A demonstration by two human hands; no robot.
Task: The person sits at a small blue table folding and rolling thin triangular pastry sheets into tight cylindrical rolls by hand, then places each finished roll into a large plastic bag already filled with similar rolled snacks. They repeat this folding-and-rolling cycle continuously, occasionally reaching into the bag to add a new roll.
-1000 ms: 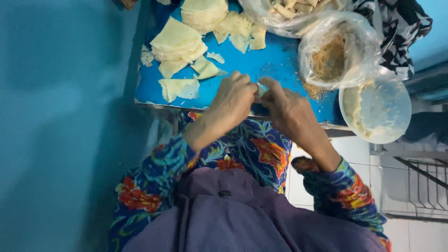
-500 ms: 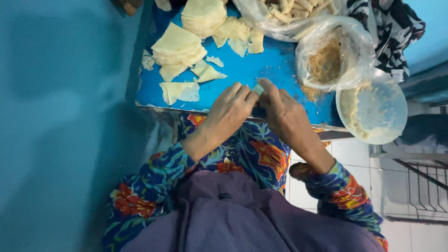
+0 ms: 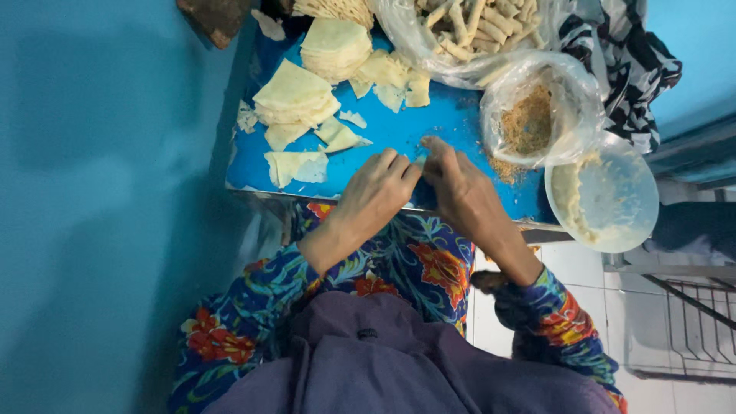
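Clear plastic bag [image 3: 537, 107] of crumbs beside hands [image 3: 418, 188].

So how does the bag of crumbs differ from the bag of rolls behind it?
The crumb bag holds loose brown crumbs; the roll bag holds pale finger-shaped rolls. The crumb bag lies wholly on the blue board; the roll bag is cut off by the frame's top edge. Both are clear plastic and open.
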